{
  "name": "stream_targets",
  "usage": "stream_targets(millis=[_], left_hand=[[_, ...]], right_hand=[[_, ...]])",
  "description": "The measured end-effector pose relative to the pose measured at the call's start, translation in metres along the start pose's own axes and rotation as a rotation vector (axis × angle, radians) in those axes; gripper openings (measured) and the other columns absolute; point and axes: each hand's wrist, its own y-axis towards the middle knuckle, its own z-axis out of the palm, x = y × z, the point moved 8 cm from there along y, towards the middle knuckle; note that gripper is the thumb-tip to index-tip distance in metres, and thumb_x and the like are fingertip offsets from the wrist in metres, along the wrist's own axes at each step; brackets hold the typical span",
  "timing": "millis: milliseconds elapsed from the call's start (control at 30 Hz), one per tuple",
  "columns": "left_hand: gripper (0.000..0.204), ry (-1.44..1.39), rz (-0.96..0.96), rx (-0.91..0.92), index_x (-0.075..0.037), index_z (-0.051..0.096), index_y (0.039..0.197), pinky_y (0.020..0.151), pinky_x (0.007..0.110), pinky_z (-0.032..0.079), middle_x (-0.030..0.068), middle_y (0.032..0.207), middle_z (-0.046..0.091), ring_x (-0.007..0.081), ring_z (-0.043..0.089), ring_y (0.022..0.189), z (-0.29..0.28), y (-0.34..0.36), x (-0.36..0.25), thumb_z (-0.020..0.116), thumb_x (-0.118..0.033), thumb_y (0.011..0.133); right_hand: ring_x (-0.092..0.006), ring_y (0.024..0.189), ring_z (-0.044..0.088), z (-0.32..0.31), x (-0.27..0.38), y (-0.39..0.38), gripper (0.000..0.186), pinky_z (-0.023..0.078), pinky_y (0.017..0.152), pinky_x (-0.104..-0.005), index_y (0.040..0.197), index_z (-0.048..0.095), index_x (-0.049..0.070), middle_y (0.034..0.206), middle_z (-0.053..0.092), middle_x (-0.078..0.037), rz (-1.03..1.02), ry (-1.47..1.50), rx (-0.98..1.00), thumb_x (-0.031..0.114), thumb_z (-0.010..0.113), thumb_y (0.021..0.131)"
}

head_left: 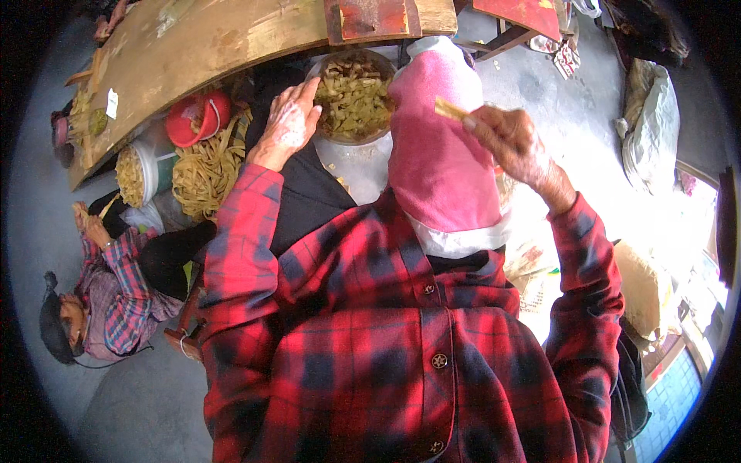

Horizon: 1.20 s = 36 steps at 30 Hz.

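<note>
My right hand pinches one end of a short, pale yellow-brown strip above a pink cloth that covers my leg. What the strip is made of, I cannot tell. At the left rim of a round basin, my left hand is open, its fingers stretched out and the thumb apart. No object shows in it. Many yellow-green and brown cut pieces fill the basin. Whether the left fingertips touch the rim is unclear.
A long wooden board runs along the far side. Left of me are a red bucket, a heap of long tan strips and a white bucket of pieces. Another person works at far left. A plastic sack lies right.
</note>
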Motion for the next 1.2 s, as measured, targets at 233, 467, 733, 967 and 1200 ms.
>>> stream_targets(millis=[233, 467, 733, 967, 1200], left_hand=[[0.042, -0.188, 0.082, -0.011, 0.0, 0.045, 0.125, 0.1, 0.04, 0.034, 0.0208, 0.123, 0.049, 0.0346, 0.044, 0.116, -0.041, -0.048, -0.093, 0.05, -0.016, 0.087], [0.044, -0.512, 0.34, 0.041, 0.002, 0.048, 0.12, 0.086, 0.038, 0.047, 0.0181, 0.111, 0.055, 0.0327, 0.056, 0.101, -0.074, -0.096, -0.213, 0.062, -0.011, 0.08], [0.01, -0.512, 0.408, 0.036, 0.002, 0.056, 0.086, 0.056, 0.037, 0.044, 0.013, 0.073, 0.054, 0.0292, 0.055, 0.065, -0.098, -0.112, -0.204, 0.057, 0.002, 0.076], [0.02, -0.13, 0.312, -0.068, 0.001, 0.059, 0.098, 0.078, 0.039, 0.048, 0.0152, 0.094, 0.059, 0.0318, 0.058, 0.086, -0.135, -0.115, -0.18, 0.06, -0.007, 0.08], [0.025, -0.131, 0.394, 0.049, -0.001, 0.052, 0.095, 0.06, 0.038, 0.048, 0.0131, 0.082, 0.054, 0.0307, 0.058, 0.074, -0.1, -0.115, -0.229, 0.065, -0.011, 0.076]], right_hand=[[-0.0209, 0.057, 0.057, 0.01, 0.063, -0.039, 0.01, 0.042, 0.047, -0.0339, 0.089, 0.057, -0.007, 0.067, 0.053, -0.014, -0.265, -0.054, 0.07, 0.001, 0.057, 0.083], [-0.0335, 0.052, 0.055, 0.023, 0.09, -0.041, 0.007, 0.042, 0.046, -0.0397, 0.081, 0.056, -0.003, 0.06, 0.052, -0.017, -0.023, 0.408, 0.163, 0.0, 0.056, 0.075], [-0.0353, 0.056, 0.052, 0.021, 0.109, -0.04, 0.008, 0.04, 0.048, -0.0416, 0.079, 0.055, -0.003, 0.061, 0.049, -0.018, -0.062, 0.417, 0.242, 0.005, 0.056, 0.082], [-0.0388, 0.06, 0.052, 0.034, 0.113, -0.021, 0.014, 0.039, 0.054, -0.0444, 0.077, 0.049, -0.003, 0.062, 0.049, -0.021, -0.087, 0.447, 0.254, 0.008, 0.052, 0.085], [-0.0345, 0.061, 0.049, 0.026, 0.123, -0.012, 0.019, 0.04, 0.058, -0.0374, 0.09, 0.057, -0.003, 0.07, 0.053, -0.02, -0.046, 0.614, 0.349, 0.015, 0.05, 0.092]])
